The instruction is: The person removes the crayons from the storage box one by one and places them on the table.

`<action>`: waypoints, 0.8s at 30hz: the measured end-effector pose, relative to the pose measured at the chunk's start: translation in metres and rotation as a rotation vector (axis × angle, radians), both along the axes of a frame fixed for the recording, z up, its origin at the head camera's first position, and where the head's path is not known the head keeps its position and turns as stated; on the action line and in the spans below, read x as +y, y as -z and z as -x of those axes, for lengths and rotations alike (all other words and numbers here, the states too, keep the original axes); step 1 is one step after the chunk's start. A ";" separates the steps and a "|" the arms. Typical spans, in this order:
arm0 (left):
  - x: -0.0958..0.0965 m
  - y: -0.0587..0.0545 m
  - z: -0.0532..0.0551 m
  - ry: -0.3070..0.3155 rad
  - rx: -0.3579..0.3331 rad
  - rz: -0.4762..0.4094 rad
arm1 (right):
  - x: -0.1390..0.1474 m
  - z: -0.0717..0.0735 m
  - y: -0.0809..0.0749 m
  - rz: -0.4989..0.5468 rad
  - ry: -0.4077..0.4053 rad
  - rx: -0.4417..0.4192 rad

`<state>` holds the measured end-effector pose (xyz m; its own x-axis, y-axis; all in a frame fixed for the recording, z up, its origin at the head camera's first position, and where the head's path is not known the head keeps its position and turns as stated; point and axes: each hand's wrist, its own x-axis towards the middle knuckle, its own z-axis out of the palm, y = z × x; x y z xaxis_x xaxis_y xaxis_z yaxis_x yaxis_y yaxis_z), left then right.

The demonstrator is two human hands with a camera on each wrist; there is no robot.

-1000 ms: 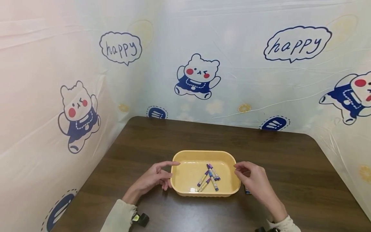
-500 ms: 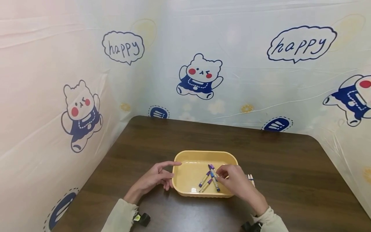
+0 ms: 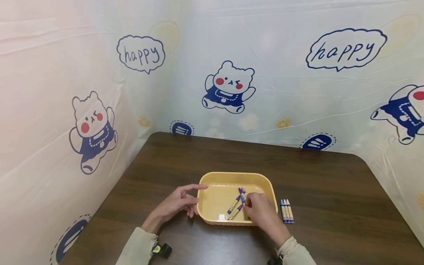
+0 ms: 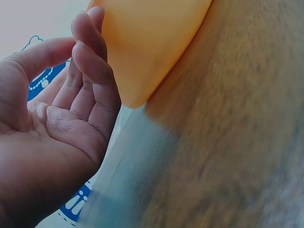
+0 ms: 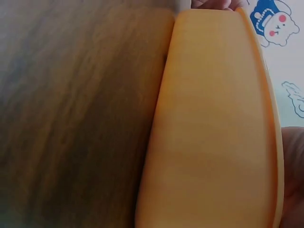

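Note:
In the head view a yellow plastic tray (image 3: pixel 215 200) with rounded corners sits on the table. Its left rim is between the fingers of my left hand (image 3: pixel 175 202), one finger reaching over the edge and others against the outer wall. Several crayons with printed wrappers and purple or blue tips lie crossed inside, including a purple-tipped crayon (image 3: pixel 234 204). My right hand (image 3: pixel 263 212) reaches into the tray, fingertips curled down at a blue crayon (image 3: pixel 243 199) whose lower part they hide; I cannot tell whether they pinch it. The tray wall blocks these fingers in the right wrist view.
Three crayons (image 3: pixel 287 211) lie side by side on the dark wooden table (image 3: pixel 248 154), just right of the tray. A printed curtain (image 3: pixel 185 84) with cartoon bears hangs behind the table and along its left and right sides.
My right hand has moved left from the tray's right rim and down to the crayons inside, uncovering the three crayons on the table. The left hand keeps its place at the rim.

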<state>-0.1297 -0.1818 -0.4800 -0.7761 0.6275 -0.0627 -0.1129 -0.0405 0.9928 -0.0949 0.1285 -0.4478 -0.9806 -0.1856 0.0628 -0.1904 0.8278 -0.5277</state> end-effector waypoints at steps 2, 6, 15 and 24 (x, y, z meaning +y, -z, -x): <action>0.000 0.000 -0.001 -0.003 -0.004 0.003 | 0.000 -0.001 0.001 -0.011 0.003 -0.025; 0.001 0.002 -0.003 -0.008 0.000 0.004 | 0.001 -0.002 0.000 -0.010 -0.005 -0.079; 0.004 0.006 -0.002 0.003 -0.014 -0.017 | 0.005 -0.002 0.000 0.006 -0.034 -0.153; 0.003 -0.001 -0.002 -0.005 0.020 0.018 | 0.006 -0.002 -0.009 0.057 -0.037 -0.030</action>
<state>-0.1280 -0.1786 -0.4792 -0.7804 0.6226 -0.0580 -0.0925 -0.0231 0.9954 -0.0929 0.1348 -0.4386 -0.9748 -0.2185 0.0452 -0.2037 0.7887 -0.5800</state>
